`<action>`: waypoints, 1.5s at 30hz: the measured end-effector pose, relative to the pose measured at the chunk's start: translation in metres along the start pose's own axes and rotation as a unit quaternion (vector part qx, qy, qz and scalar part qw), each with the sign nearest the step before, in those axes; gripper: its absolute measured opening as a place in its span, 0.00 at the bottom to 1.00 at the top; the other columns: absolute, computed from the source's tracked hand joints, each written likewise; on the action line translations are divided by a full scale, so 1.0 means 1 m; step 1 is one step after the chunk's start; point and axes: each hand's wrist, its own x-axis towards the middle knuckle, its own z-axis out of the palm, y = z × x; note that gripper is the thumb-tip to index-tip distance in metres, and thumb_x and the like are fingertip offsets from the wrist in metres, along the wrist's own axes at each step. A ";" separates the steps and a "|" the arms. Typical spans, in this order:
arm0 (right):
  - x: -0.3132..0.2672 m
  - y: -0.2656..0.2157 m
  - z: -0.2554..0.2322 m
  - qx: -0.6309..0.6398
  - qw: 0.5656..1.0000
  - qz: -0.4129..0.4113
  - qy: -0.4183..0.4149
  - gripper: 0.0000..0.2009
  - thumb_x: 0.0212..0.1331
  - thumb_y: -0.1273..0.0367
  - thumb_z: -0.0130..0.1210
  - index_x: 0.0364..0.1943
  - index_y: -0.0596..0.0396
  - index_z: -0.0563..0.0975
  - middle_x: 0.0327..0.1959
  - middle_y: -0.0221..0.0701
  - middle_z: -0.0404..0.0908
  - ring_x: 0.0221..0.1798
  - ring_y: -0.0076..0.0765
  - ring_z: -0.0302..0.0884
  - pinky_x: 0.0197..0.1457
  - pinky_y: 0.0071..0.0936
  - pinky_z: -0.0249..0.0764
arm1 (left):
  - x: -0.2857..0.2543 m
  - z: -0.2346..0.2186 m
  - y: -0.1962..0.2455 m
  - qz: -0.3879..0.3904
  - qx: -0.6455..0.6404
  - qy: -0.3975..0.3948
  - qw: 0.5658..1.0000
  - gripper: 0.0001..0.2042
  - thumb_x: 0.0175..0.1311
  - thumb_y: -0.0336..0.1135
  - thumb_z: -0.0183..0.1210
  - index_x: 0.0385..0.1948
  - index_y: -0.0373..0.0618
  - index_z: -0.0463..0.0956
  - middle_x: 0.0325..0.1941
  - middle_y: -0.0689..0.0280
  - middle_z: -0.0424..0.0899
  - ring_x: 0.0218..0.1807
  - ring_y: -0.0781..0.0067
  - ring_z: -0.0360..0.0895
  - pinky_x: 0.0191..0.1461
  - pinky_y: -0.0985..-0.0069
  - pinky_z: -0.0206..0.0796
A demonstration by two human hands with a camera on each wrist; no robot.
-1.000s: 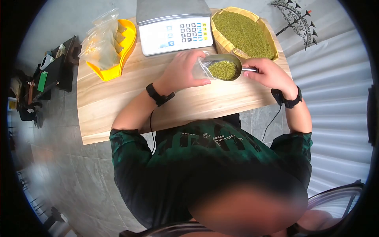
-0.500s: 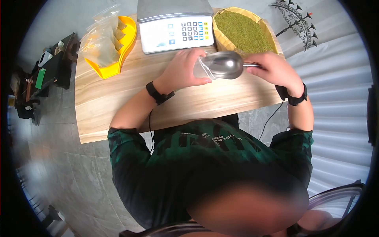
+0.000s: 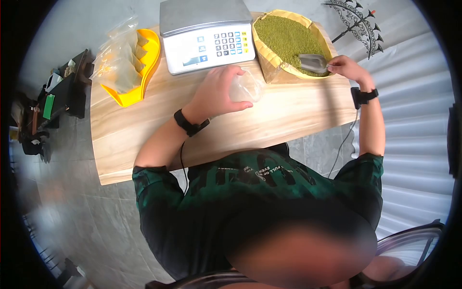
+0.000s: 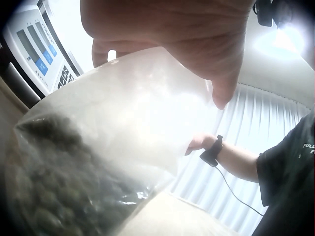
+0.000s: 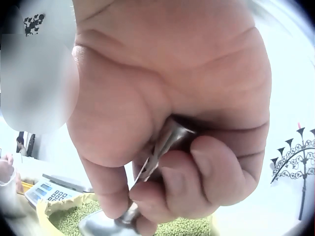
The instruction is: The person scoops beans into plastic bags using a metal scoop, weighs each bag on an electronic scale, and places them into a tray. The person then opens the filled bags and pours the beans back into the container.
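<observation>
My left hand [image 3: 216, 92] grips a clear plastic bag [image 3: 247, 87] by its upper part, over the wooden table. In the left wrist view, green beans [image 4: 54, 196] fill the bottom of that bag. My right hand [image 3: 350, 68] has its fingers curled round the handle of a metal scoop [image 3: 314, 63]. The scoop's bowl lies on the mung beans [image 3: 288, 38] inside an open paper sack [image 3: 276, 67]. In the right wrist view the scoop's handle [image 5: 170, 142] runs between fingers and palm.
A digital scale [image 3: 211, 48] stands behind my left hand, left of the sack. Further left, a yellow tray [image 3: 150, 72] holds several clear bags [image 3: 118, 67]. The wooden tabletop [image 3: 163, 115] ends close to my body. A black metal candle stand [image 3: 361, 24] is beyond the sack.
The scoop was at the bag's mouth with beans in it, then turned over there. My right hand has since carried it right to the sack. My left hand still holds the bag.
</observation>
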 end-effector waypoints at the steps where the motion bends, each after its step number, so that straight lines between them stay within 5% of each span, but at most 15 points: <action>1: 0.011 0.002 0.007 0.013 1.000 -0.005 -0.012 0.13 0.63 0.63 0.60 0.37 0.62 0.81 0.26 0.27 0.80 0.31 0.24 0.71 0.37 0.26 0.68 | 0.000 0.000 -0.001 0.001 0.002 0.002 1.000 0.34 0.42 0.49 0.75 0.51 0.45 0.70 0.50 0.60 0.79 0.53 0.55 0.76 0.61 0.62 0.63; 12: 0.023 -0.021 0.046 0.019 0.999 -0.024 0.026 0.11 0.66 0.64 0.59 0.37 0.59 0.80 0.25 0.23 0.76 0.31 0.20 0.68 0.36 0.24 0.67 | 0.001 0.000 0.000 0.014 0.007 0.004 1.000 0.33 0.42 0.48 0.75 0.50 0.44 0.71 0.49 0.59 0.79 0.52 0.56 0.75 0.60 0.62 0.63; 17: -0.009 -0.016 0.059 0.158 0.972 -0.007 0.171 0.10 0.67 0.66 0.58 0.39 0.59 0.79 0.28 0.16 0.73 0.29 0.16 0.64 0.32 0.21 0.62 | 0.000 0.002 -0.003 0.013 0.008 0.006 1.000 0.34 0.42 0.48 0.75 0.50 0.44 0.71 0.49 0.59 0.79 0.52 0.55 0.76 0.59 0.61 0.63; 27: -0.019 -0.007 0.084 0.321 0.895 -0.033 0.309 0.09 0.71 0.67 0.52 0.46 0.56 0.78 0.23 0.13 0.64 0.22 0.09 0.54 0.24 0.14 0.48 | -0.001 0.003 -0.005 0.010 -0.001 0.007 1.000 0.34 0.42 0.49 0.76 0.50 0.43 0.71 0.50 0.57 0.78 0.53 0.53 0.75 0.60 0.61 0.63; 34: -0.038 -0.014 0.090 0.354 0.893 -0.051 0.274 0.08 0.69 0.68 0.55 0.45 0.57 0.79 0.23 0.14 0.67 0.23 0.10 0.57 0.25 0.13 0.51 | -0.002 0.001 -0.002 0.003 -0.002 0.002 1.000 0.35 0.42 0.50 0.75 0.51 0.43 0.70 0.50 0.58 0.79 0.53 0.54 0.75 0.60 0.61 0.63; 38: -0.059 -0.036 0.099 0.369 0.913 -0.063 0.162 0.09 0.68 0.69 0.56 0.47 0.58 0.77 0.25 0.15 0.70 0.26 0.10 0.62 0.27 0.12 0.56 | -0.002 0.002 -0.004 0.009 0.002 0.001 1.000 0.35 0.43 0.51 0.75 0.51 0.44 0.69 0.50 0.59 0.79 0.53 0.55 0.75 0.60 0.61 0.63; 41: -0.067 -0.072 0.111 0.257 0.956 -0.108 0.086 0.11 0.66 0.70 0.59 0.48 0.61 0.78 0.36 0.21 0.79 0.38 0.15 0.71 0.41 0.19 0.68 | -0.002 0.002 -0.003 0.015 0.005 0.000 1.000 0.35 0.44 0.51 0.74 0.52 0.44 0.69 0.50 0.60 0.79 0.53 0.55 0.75 0.61 0.62 0.62; 44: -0.069 -0.115 0.104 0.147 0.982 -0.115 0.024 0.10 0.65 0.69 0.59 0.46 0.62 0.79 0.35 0.22 0.80 0.37 0.16 0.71 0.39 0.20 0.68 | -0.001 0.001 -0.003 0.024 0.021 -0.003 0.999 0.35 0.44 0.51 0.74 0.52 0.44 0.69 0.51 0.60 0.79 0.54 0.56 0.75 0.61 0.62 0.62; 45: -0.066 -0.122 0.104 0.120 0.983 -0.137 0.026 0.11 0.64 0.68 0.60 0.45 0.60 0.80 0.31 0.30 0.80 0.33 0.22 0.73 0.38 0.22 0.69 | -0.001 0.001 -0.003 0.031 0.028 -0.004 0.999 0.34 0.44 0.52 0.74 0.52 0.44 0.69 0.51 0.60 0.78 0.54 0.56 0.75 0.62 0.62 0.62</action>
